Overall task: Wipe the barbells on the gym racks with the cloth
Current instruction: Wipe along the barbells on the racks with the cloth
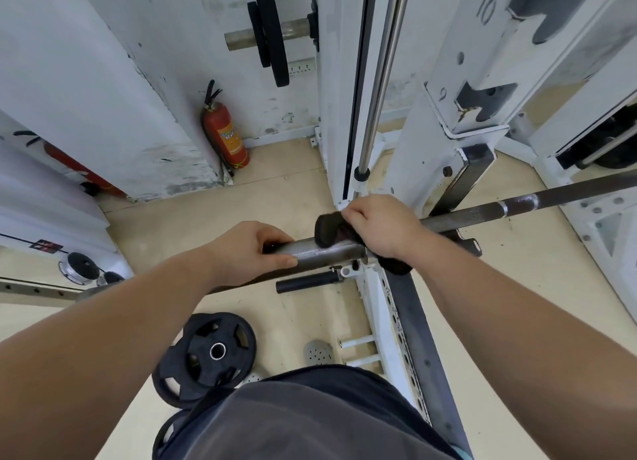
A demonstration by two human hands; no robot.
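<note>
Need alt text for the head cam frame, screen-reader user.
Seen from above, a person's right hand presses a dark cloth around a barbell resting on a white gym rack, while the left hand grips the barbell's sleeve end. Black weight plates lie on the floor below; a red fire extinguisher stands by the wall.

**Rack numbers, little else**

The white rack upright [489, 52] carries a painted grey "10" near its top, beside a dark slot — and lower down, next to another slot, a worn single digit that looks like "9". The red fire extinguisher [225, 135] by the wall bears a yellow-orange label with print — too small to read. Nothing else in view carries legible writing.
</note>
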